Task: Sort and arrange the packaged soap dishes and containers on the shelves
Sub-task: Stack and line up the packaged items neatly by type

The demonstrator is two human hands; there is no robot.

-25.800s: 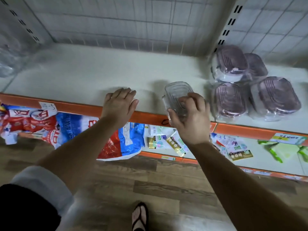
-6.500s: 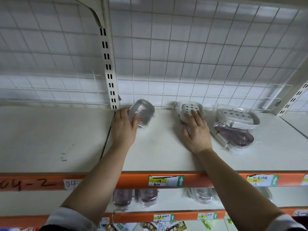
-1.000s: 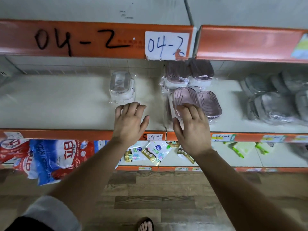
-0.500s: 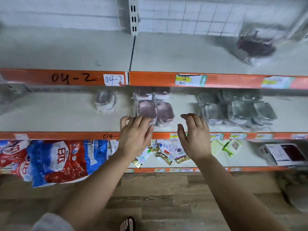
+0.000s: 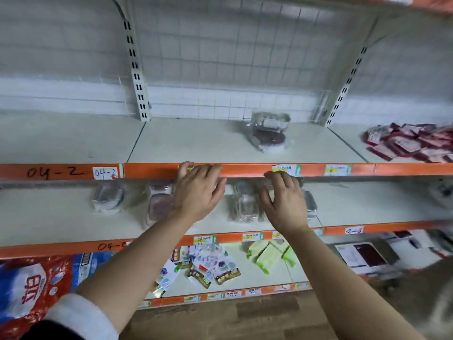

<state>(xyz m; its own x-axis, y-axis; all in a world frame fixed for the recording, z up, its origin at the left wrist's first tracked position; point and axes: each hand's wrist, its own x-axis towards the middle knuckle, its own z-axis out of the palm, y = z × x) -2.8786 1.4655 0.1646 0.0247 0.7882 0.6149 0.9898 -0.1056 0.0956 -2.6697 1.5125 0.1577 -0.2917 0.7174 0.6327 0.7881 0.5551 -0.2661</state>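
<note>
wall [image 5: 61, 45]: wire grid [image 5: 220, 57], white tiles.
top shelf [image 5: 196, 148]: orange front edge, wrapped soap dish [image 5: 268, 133] near back edge.
middle shelf [image 5: 49, 222]: more wrapped dishes [image 5: 107, 198].
left hand [image 5: 198, 195], right hand [image 5: 284, 202]: fingers loose, holding nothing.

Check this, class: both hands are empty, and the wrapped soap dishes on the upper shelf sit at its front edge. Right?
Not the edge. The head view shows the wrapped soap dishes on the upper shelf sitting near its back, by the wire grid. The left hand and right hand are indeed empty.
</note>
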